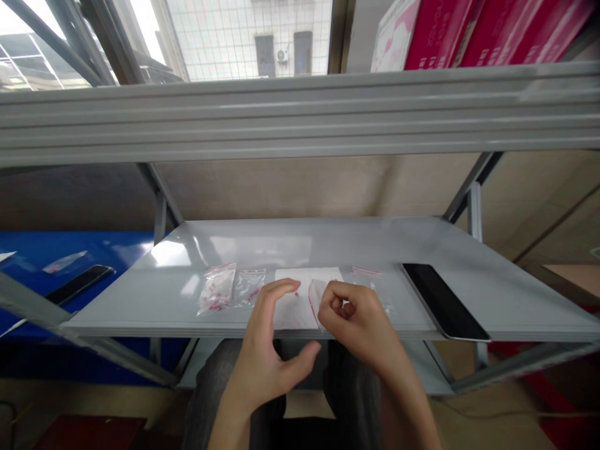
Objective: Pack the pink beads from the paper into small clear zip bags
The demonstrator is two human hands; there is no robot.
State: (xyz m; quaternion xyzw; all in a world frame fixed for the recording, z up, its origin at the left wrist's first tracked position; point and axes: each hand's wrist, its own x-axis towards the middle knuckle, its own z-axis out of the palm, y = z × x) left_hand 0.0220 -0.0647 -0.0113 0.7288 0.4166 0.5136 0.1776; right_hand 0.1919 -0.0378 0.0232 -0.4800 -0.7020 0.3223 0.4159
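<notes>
Clear bag (316,294) pinched in the person's right hand (352,315), between both hands; red edge (310,302) runs near-to-far, facing the left hand (266,353), spread and empty.

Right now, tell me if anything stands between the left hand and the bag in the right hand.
Nothing visible does. The left hand is open, facing the bag pinched in the right hand. The paper and a red bit show beneath, not in the way.
</notes>
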